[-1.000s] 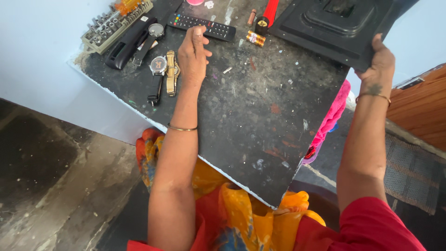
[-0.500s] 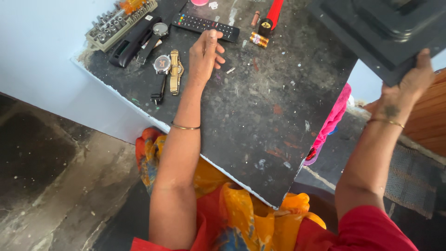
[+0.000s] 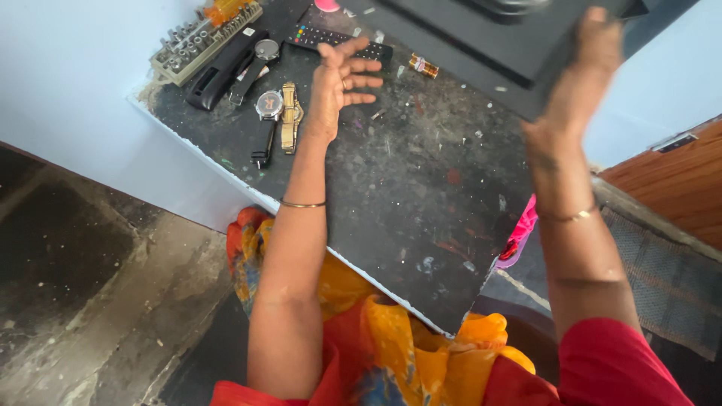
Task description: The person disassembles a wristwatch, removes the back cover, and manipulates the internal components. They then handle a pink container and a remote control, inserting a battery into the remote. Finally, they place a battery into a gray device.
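Two hands: right hand (image 3: pixel 583 68) grips one black panel (image 3: pixel 481 34).

Soft daylight, slight motion blur

Wristwatches: two lie side by side, a dark-strapped watch (image 3: pixel 267 113) and a gold-banded watch (image 3: pixel 289 114).
Third watch (image 3: pixel 263 51): farther back, beside a black stapler (image 3: pixel 218 69).
Bit set (image 3: pixel 197 39): grey tray at the far left corner.
Small battery (image 3: pixel 423 65): lying alone.
Pink cloth (image 3: pixel 520 234): hanging off the right edge.
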